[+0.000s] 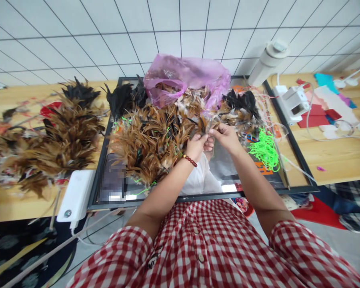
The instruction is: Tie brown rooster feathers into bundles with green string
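Red-and-white gingham shirt (198, 244) fills the near edge, below a black-framed glass panel (174, 199) on a wooden table (342, 156). Over the panel, the left hand (199, 146) pinches a small feather bunch (203, 125) between thumb and fingers; the right hand (227, 138) has thumb and forefinger together just beside it, though whether they grip it I cannot tell. Brown feathers (153, 140) lie heaped left of the hands, a purple plastic bag (192, 70) behind, neon-green cord (265, 149) to the right.

A head-worn camera looks forward and steeply down (the only view), about arm's length away.
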Motion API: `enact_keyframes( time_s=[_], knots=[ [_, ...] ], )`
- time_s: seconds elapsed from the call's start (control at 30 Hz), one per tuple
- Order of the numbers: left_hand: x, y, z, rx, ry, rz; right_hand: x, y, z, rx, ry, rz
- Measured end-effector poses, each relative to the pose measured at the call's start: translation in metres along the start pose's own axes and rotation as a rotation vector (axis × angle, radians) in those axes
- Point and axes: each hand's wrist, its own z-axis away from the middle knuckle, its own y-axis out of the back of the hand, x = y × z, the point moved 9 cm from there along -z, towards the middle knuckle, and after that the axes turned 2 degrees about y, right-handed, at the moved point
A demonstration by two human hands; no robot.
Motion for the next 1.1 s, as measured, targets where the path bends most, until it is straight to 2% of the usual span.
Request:
enact_keyframes(
  time_s=[0.13,0.2,0.3,0.37,0.43,0.5,0.6,0.7,0.8,0.87,0.93,1.1],
  knots=[
    [-0.002,-0.001,-0.002,-0.004,-0.055,-0.063,-0.001,-0.006,0.003,-0.012,0.048,0.09],
    [-0.003,0.0,-0.003,-0.001,-0.061,-0.058,-0.003,0.001,0.001,0.02,0.081,0.121],
    [-0.003,0.003,-0.004,0.011,-0.055,0.027,-0.01,0.041,-0.002,0.231,0.161,0.191],
    [0.001,0.005,-0.004,0.035,-0.065,0.105,-0.012,0.068,-0.001,0.366,0.186,0.322],
    [0.003,0.008,-0.003,0.058,-0.072,0.155,-0.012,0.076,0.0,0.378,0.173,0.499],
    [0.004,0.007,-0.003,0.059,-0.069,0.171,-0.012,0.065,0.001,0.293,0.158,0.648],
    [0.002,0.006,-0.003,0.049,-0.066,0.16,-0.015,0.031,0.0,0.163,0.14,0.823],
    [-0.001,0.006,-0.005,0.041,-0.082,0.141,-0.02,0.011,-0.011,0.159,0.095,1.0],
    [-0.002,0.005,-0.006,0.029,-0.093,0.135,-0.022,0.009,-0.03,0.186,0.041,1.119],
    [-0.002,0.005,-0.006,0.03,-0.095,0.139,-0.018,0.011,-0.04,0.144,0.017,1.116],
    [-0.001,0.006,-0.005,0.037,-0.091,0.148,-0.019,0.013,-0.043,0.083,0.062,1.033],
    [0.001,0.008,-0.006,0.071,-0.115,0.21,-0.04,0.018,-0.012,-0.071,0.263,0.771]
  ],
)
